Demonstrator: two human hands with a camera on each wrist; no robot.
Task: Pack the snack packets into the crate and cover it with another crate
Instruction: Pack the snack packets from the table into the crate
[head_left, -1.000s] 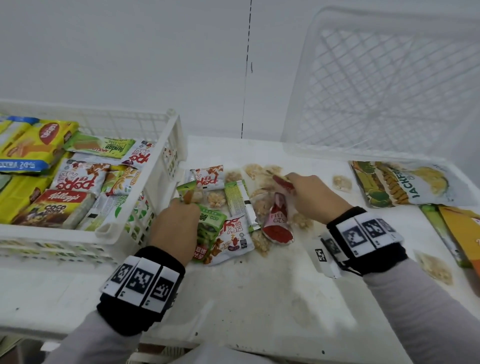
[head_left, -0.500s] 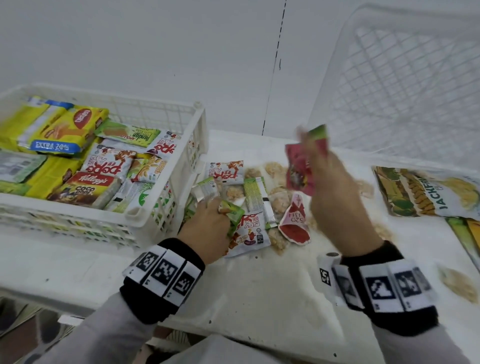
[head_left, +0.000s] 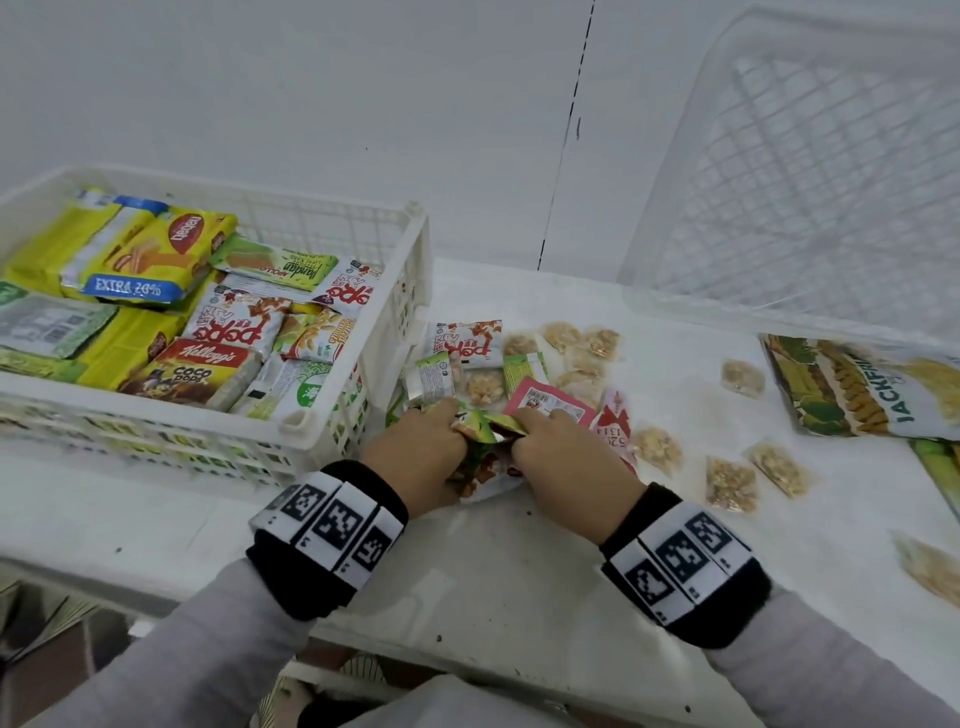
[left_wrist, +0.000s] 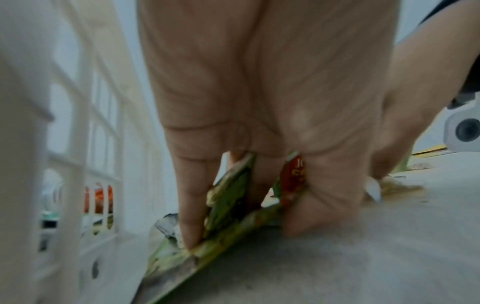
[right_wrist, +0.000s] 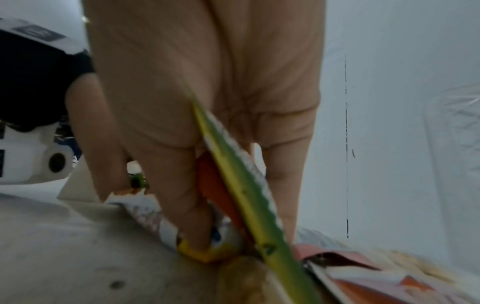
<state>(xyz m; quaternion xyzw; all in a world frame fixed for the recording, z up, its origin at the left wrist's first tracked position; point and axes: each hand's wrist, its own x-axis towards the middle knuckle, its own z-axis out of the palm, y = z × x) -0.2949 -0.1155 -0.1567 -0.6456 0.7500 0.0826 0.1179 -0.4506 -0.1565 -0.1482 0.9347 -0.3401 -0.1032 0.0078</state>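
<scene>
A white crate (head_left: 400, 291) is sitting at the left of the table (head_left: 493, 561), holding wafer, cereal and other snack packs. Just right of it, the left hand (head_left: 415, 457) is curling its grip around green snack packets (head_left: 480, 428) in the pile of small packets. The right hand (head_left: 561, 457) is touching the same pile, its grip clamping a green-edged packet (right_wrist: 241, 197). Farther right, a second crate (head_left: 810, 171) is standing tilted behind a jackfruit bag (head_left: 857, 389).

Support: white table (head_left: 519, 571) | On it: filled white crate (head_left: 363, 405) at left; small snack packets (head_left: 467, 348) centre; clear nut sachets (head_left: 730, 483); jackfruit bag (head_left: 857, 395) right.
</scene>
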